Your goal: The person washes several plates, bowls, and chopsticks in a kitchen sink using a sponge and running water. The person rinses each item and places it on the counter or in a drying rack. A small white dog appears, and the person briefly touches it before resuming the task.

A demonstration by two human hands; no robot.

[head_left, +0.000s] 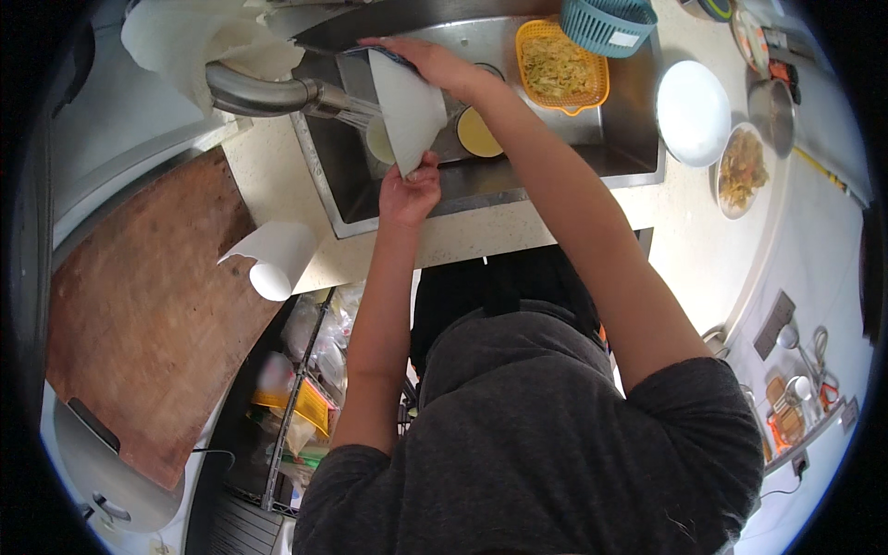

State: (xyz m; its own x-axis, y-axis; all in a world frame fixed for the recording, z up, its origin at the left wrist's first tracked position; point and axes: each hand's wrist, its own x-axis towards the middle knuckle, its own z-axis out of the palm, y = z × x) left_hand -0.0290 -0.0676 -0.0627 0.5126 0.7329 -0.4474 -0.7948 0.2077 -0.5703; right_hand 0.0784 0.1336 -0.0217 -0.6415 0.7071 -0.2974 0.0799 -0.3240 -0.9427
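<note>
A white dish (409, 111), a bowl or plate, is tipped on its side over the stainless steel sink (569, 132). My left hand (411, 191) grips its near edge. At the far edge my right hand (430, 66) holds it, beside a dark blue strip that could be a patterned rim or a cloth. Water runs from the metal faucet (270, 90) onto the side of the dish facing left. A pale round thing (379, 141) is partly hidden behind the dish. Under my right forearm, a round yellow thing (479, 133) sits in the sink.
An orange basket (572, 107) of shredded vegetables and a teal basket (610, 28) stand at the sink's right. On the right counter are a white plate (694, 113), a dish of food (742, 170) and a metal pot (772, 118). A paper roll (277, 257) and wooden board (152, 298) lie left.
</note>
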